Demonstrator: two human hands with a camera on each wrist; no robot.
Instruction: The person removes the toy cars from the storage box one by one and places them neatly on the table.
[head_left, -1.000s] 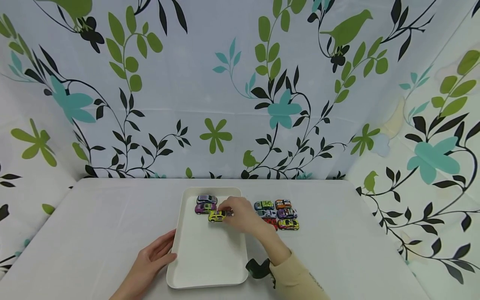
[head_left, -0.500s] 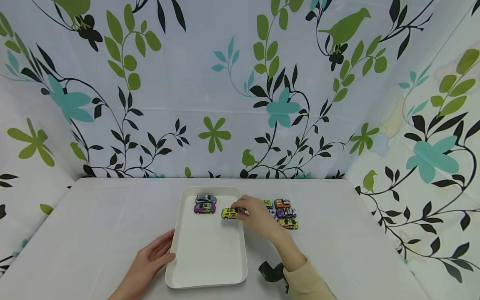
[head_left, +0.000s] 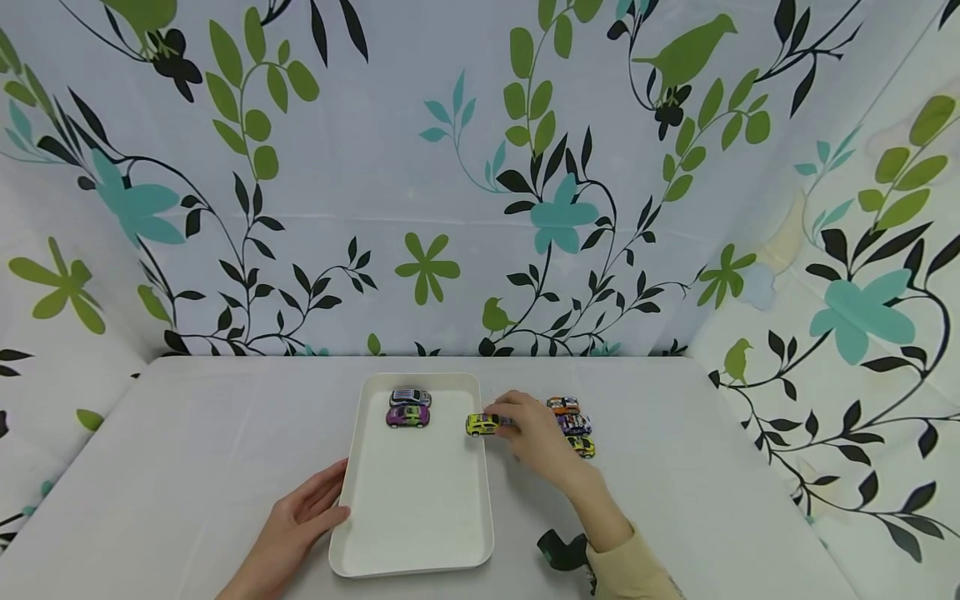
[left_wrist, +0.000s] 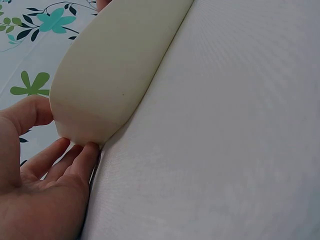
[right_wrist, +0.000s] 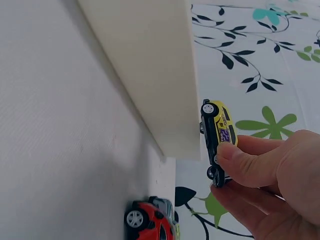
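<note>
Behind right hand [head_left: 536, 437] pinching yellow car [head_left: 482, 424], car cluster [head_left: 573, 423] part-hidden; left hand [head_left: 300, 521] flat against tray [head_left: 412, 517].

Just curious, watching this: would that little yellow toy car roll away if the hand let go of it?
Probably: the yellow car has free-looking wheels and sits right at the tray rim. It seems light, since the right hand lifts it with a fingertip pinch. Its hard shell likely stays stiff.

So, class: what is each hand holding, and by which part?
The right hand pinches the small yellow toy car by its rear end; the left hand steadies the white rectangular tray's left edge.
</note>
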